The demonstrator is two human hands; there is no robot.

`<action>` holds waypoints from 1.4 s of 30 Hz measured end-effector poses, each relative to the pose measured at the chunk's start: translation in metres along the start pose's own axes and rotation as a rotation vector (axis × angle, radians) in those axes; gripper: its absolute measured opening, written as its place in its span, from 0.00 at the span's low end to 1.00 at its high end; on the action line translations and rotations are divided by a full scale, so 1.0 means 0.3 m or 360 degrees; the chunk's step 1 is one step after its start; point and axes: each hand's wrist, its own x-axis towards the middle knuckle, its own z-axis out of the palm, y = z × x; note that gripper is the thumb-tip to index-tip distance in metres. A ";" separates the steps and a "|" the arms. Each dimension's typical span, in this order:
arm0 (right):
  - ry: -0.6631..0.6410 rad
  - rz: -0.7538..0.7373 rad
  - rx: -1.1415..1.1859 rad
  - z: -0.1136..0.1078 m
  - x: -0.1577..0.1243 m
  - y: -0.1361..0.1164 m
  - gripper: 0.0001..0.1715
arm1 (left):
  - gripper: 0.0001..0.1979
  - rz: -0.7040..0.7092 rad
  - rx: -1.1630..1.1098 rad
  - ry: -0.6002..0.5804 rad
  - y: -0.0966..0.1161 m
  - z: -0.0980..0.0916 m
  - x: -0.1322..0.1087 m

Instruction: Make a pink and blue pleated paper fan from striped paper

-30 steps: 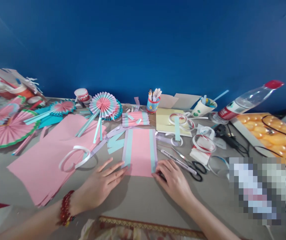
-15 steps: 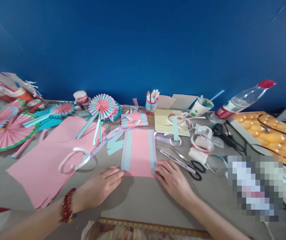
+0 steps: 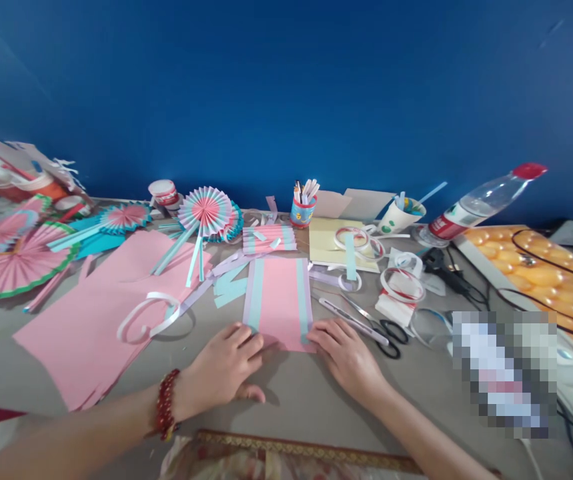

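Note:
A pink paper sheet [image 3: 286, 293] lies lengthwise in front of me, with light blue and lilac strips along both long sides. My left hand [image 3: 226, 367] rests its bent fingers on the sheet's near left corner, the thumb spread away over the table. At the near right corner, my right hand [image 3: 349, 357] has its fingertips closed on the edge; its thumb is mostly hidden. Beside the right hand are a lilac-handled craft knife [image 3: 353, 321] and black-handled scissors [image 3: 391, 333]. Just beyond the sheet lies a pleated striped paper [image 3: 269, 240].
Large pink sheets [image 3: 91, 320] with a curled white strip [image 3: 139, 320] lie left. Paper fans [image 3: 205, 212] stand behind them. Along the blue wall are a pen cup [image 3: 303, 207], a paper cup [image 3: 400, 217] and a tilted plastic bottle [image 3: 481, 203]. Tape rolls [image 3: 402, 287] and cables lie right.
My left hand has shifted right and inward over the near left corner, and its thumb has come out to the side. My right hand stays at the near right corner.

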 end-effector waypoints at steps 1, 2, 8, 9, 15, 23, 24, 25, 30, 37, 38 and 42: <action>0.0005 -0.0001 -0.0007 0.003 -0.003 0.001 0.15 | 0.40 -0.0005 0.0008 -0.0005 0.001 0.005 0.006; 0.0010 0.0000 -0.0016 0.006 -0.005 0.001 0.16 | 0.41 -0.0010 0.0017 -0.0005 0.001 0.009 0.009; -0.0044 0.0047 -0.0086 0.000 -0.004 -0.004 0.19 | 0.42 -0.0053 0.0071 -0.0025 0.012 0.001 0.007; -0.0052 0.0056 -0.0118 -0.005 0.000 -0.012 0.19 | 0.42 -0.0058 0.0074 -0.0034 0.014 -0.003 0.008; -0.0117 -0.0080 -0.0221 0.007 0.021 -0.113 0.17 | 0.41 -0.0047 0.0061 -0.0104 0.012 -0.020 0.022; -0.0197 -0.0114 -0.0306 -0.010 -0.047 -0.072 0.24 | 0.40 -0.0098 0.0035 -0.0055 0.010 -0.009 -0.003; -0.0199 -0.0098 -0.0324 -0.023 -0.063 -0.055 0.24 | 0.40 -0.0108 0.0022 -0.0044 0.010 -0.008 -0.013; -0.0199 -0.0080 -0.0341 -0.036 -0.079 -0.040 0.23 | 0.40 -0.0121 0.0015 -0.0036 0.008 -0.008 -0.024; -0.0190 -0.0037 -0.0392 -0.067 -0.127 -0.013 0.24 | 0.38 -0.0215 0.0034 -0.0050 -0.010 -0.014 -0.105; -0.0188 -0.0024 -0.0324 -0.062 -0.106 -0.016 0.20 | 0.32 -0.0274 0.0078 -0.0004 -0.025 -0.010 -0.167; -0.0171 -0.0027 -0.0298 -0.062 -0.096 -0.015 0.18 | 0.31 -0.0259 0.0079 0.0006 -0.025 -0.008 -0.167; -0.0062 -0.0013 -0.0261 -0.055 -0.028 -0.033 0.13 | 0.32 -0.0257 0.0039 -0.0009 -0.020 -0.003 -0.167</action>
